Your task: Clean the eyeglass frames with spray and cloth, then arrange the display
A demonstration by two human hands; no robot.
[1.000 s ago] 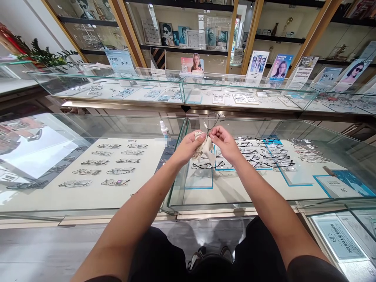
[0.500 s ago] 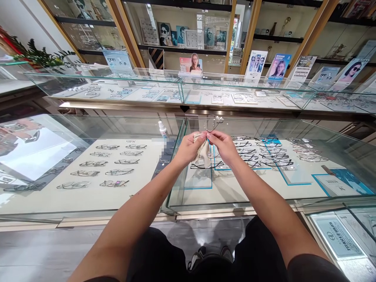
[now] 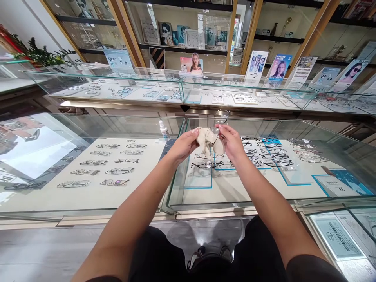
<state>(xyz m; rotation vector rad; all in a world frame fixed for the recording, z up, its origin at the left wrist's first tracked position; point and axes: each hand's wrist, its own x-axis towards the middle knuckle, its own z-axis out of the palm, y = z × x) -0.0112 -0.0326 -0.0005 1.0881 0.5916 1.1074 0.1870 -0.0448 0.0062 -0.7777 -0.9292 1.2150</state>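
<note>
Both my hands are raised over the seam between two glass display cases. My left hand pinches a beige cleaning cloth, which drapes between the hands. My right hand is closed on a thin wire-framed pair of glasses; one lens rises above the fingers, and the other part is wrapped in the cloth. Below, inside the right case, lies a dark-framed pair.
The left glass case holds rows of glasses on a cream pad; the right case holds more frames on blue-lined pads. A small white spray bottle stands near the seam. A farther counter carries posters. My knees and shoes show below.
The cloth has spread wider between my hands and now covers one lens. The glasses have shifted right and turned, with my right hand moving slightly right.
</note>
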